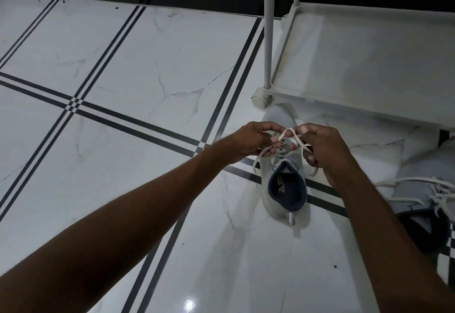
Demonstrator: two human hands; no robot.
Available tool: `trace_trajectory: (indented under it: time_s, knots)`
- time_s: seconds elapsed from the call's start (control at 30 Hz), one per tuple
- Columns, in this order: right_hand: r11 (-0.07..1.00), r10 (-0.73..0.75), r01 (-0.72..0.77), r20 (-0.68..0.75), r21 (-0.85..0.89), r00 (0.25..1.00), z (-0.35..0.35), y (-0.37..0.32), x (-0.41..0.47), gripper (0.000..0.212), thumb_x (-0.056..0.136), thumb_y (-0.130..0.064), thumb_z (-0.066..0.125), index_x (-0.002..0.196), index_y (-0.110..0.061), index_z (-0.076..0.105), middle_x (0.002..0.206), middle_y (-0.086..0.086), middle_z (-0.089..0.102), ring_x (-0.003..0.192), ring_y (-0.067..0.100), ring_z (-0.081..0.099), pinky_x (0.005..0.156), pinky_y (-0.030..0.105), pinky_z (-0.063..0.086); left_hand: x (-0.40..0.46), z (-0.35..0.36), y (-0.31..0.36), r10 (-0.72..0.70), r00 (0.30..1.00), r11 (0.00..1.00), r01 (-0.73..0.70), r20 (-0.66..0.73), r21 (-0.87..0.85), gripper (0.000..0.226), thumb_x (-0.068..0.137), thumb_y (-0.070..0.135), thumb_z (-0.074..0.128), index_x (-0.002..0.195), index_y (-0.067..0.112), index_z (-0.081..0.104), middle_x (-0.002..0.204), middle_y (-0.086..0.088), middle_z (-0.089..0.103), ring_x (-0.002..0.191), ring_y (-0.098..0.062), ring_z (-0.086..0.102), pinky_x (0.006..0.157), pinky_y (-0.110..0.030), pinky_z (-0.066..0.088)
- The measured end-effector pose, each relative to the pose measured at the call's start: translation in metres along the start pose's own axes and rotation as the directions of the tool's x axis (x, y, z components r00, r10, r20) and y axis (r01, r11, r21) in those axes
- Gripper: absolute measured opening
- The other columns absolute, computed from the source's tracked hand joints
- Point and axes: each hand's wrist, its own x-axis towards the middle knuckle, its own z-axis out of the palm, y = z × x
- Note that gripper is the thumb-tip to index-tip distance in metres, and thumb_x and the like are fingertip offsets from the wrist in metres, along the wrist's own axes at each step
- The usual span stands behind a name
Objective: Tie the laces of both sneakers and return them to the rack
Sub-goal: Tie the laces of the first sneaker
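Note:
A light grey sneaker (283, 197) with a dark blue lining stands on the floor, toe pointing away from me toward the rack. Its white laces (291, 133) are crossed in loops above the tongue. My left hand (248, 140) pinches the lace on the left side, and my right hand (322, 147) pinches the lace on the right side. Both hands hover just above the shoe's lacing. A second grey sneaker (428, 197) lies at the right edge, its white laces loose and partly hidden behind my right forearm.
A white shoe rack (369, 66) stands at the upper right, with a bare bottom shelf, two upright poles and a caster wheel (261, 99) close to the sneaker's toe. The floor is glossy white marble tile with black stripe lines. A black skirting runs along the far wall.

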Motion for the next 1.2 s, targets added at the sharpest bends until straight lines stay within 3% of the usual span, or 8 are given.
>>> trace_trajectory:
  time_s: [0.37,0.57,0.67,0.8,0.9,0.97,1.1,1.2]
  knots:
    - [0.907,-0.239,0.253,0.083,-0.338,0.968,0.007,0.013,0.013,0.026,0.096,-0.006,0.053,0.108,-0.026,0.064,0.073,-0.006,0.068,0.052,-0.001,0.061,0.046,0.01,0.04,0.015,0.016,-0.009,-0.124,0.99,0.978,0.11,-0.071,-0.176,0.008,0.093,0.006,0.063,0.092,0.005,0.07,0.093,-0.019,0.068,0.058,-0.011,0.063,0.058,-0.021,0.052]
    - [0.866,-0.247,0.27,0.11,-0.42,0.963,0.006,0.023,0.021,0.025,0.092,-0.01,0.058,0.104,-0.032,0.061,0.065,-0.002,0.067,0.055,0.01,0.064,0.057,0.024,0.048,0.009,0.015,-0.009,-0.148,0.989,0.955,0.143,0.0,-0.258,0.024,0.095,0.024,0.062,0.104,0.003,0.07,0.093,-0.008,0.065,0.07,-0.009,0.058,0.068,-0.021,0.053]
    - [0.92,-0.184,0.226,0.158,-0.321,0.97,0.01,0.025,0.018,0.027,0.092,-0.006,0.056,0.108,-0.027,0.055,0.079,-0.003,0.068,0.065,0.009,0.066,0.056,0.017,0.047,0.012,0.02,-0.013,-0.144,0.986,0.968,0.122,-0.089,-0.219,0.032,0.089,0.025,0.07,0.108,0.0,0.07,0.093,-0.011,0.063,0.067,-0.01,0.054,0.06,-0.019,0.049]
    - [0.998,0.037,-0.028,0.169,-0.052,0.985,-0.002,0.038,0.018,0.026,0.096,-0.008,0.057,0.118,-0.017,0.048,0.079,0.004,0.068,0.057,0.014,0.054,0.052,0.025,0.042,0.009,0.013,-0.008,-0.114,0.99,0.973,0.096,-0.078,-0.21,0.021,0.096,0.024,0.06,0.106,0.007,0.066,0.075,-0.001,0.057,0.059,-0.008,0.049,0.055,-0.018,0.044]
    - [0.997,0.074,-0.078,0.147,0.022,0.986,-0.003,0.043,0.02,0.013,0.095,-0.007,0.058,0.106,-0.014,0.057,0.071,0.004,0.065,0.048,0.012,0.039,0.044,0.021,0.032,0.002,0.01,-0.003,-0.048,0.998,0.998,0.046,-0.047,-0.045,0.031,0.096,0.03,0.059,0.104,0.001,0.069,0.072,-0.005,0.058,0.058,-0.012,0.051,0.055,-0.021,0.044]
    - [0.995,0.096,-0.099,0.152,0.01,0.984,-0.001,0.042,0.021,0.008,0.093,-0.009,0.06,0.097,-0.015,0.061,0.069,0.004,0.063,0.048,0.01,0.04,0.043,0.021,0.032,-0.001,0.01,0.001,0.049,0.998,0.985,-0.042,-0.039,0.169,0.028,0.092,0.03,0.064,0.087,0.004,0.073,0.069,-0.009,0.062,0.056,-0.014,0.054,0.053,-0.021,0.045]
    - [0.98,0.137,-0.164,0.211,0.116,0.968,-0.004,0.04,0.024,0.016,0.095,0.0,0.05,0.097,-0.008,0.063,0.068,0.009,0.063,0.051,0.014,0.048,0.044,0.023,0.038,0.001,0.013,0.0,0.408,0.909,0.606,-0.203,-0.081,0.769,0.029,0.08,0.022,0.076,0.055,0.018,0.061,0.052,0.002,0.058,0.049,-0.008,0.052,0.052,-0.022,0.039]
    - [0.964,0.166,-0.203,0.204,0.173,0.965,-0.005,0.038,0.027,0.018,0.093,0.003,0.048,0.097,-0.005,0.064,0.065,0.014,0.064,0.05,0.019,0.053,0.044,0.026,0.041,0.002,0.029,-0.009,0.574,0.817,0.358,-0.194,-0.052,0.914,0.01,0.081,0.022,0.072,0.074,0.016,0.073,0.066,-0.001,0.069,0.057,-0.017,0.061,0.054,-0.024,0.036]
